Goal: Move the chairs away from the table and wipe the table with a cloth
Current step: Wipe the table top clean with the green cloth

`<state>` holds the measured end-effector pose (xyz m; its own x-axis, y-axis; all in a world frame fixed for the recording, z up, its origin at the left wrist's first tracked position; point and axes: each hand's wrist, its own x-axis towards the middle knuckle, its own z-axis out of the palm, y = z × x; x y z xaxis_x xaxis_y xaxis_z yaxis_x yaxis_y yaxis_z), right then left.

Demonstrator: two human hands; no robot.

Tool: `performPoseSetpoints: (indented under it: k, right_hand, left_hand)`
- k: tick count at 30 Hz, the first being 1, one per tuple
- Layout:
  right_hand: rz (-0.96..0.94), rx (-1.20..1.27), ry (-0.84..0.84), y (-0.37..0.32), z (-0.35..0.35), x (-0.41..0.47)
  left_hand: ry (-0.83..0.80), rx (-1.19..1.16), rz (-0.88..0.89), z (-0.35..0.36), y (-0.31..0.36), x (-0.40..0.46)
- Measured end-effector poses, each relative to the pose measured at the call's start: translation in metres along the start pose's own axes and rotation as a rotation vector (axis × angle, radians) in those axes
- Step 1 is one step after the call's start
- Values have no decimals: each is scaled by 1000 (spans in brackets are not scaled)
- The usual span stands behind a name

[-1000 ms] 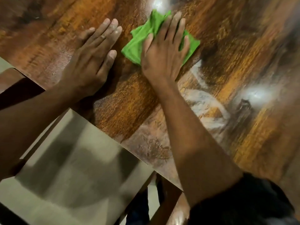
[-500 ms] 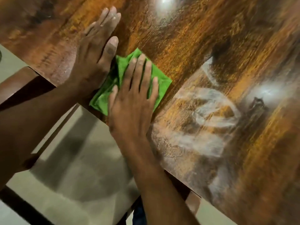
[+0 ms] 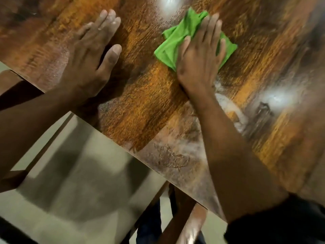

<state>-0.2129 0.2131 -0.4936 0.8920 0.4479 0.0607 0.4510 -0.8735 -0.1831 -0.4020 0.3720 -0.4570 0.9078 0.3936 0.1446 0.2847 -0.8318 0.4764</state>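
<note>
Flat-fingered, your right hand (image 3: 198, 57) presses the green cloth (image 3: 177, 43); dusty table (image 3: 175, 155) lies nearward, your open left hand (image 3: 88, 55) bracing alongside.

Two hands (image 3: 91, 55), one cloth (image 3: 177, 44), one table (image 3: 151, 106).

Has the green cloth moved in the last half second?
Yes. The green cloth slid away from the table's near edge, where it nearly touched the left hand, under the right hand.
</note>
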Motion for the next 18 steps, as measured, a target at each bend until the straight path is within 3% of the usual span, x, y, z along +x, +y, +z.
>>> performPoseSetpoints:
  k: [6, 14, 18]
  right_hand:
    - [-16, -9, -18, 2, 3, -9]
    - [-178, 115, -200, -72, -12, -182]
    - [-201, 136, -220, -89, -9, -220]
  left_hand:
    - [-41, 120, 12, 6, -5, 1]
    - [-17, 147, 56, 11, -4, 0]
    - [-32, 162, 74, 7, -6, 0]
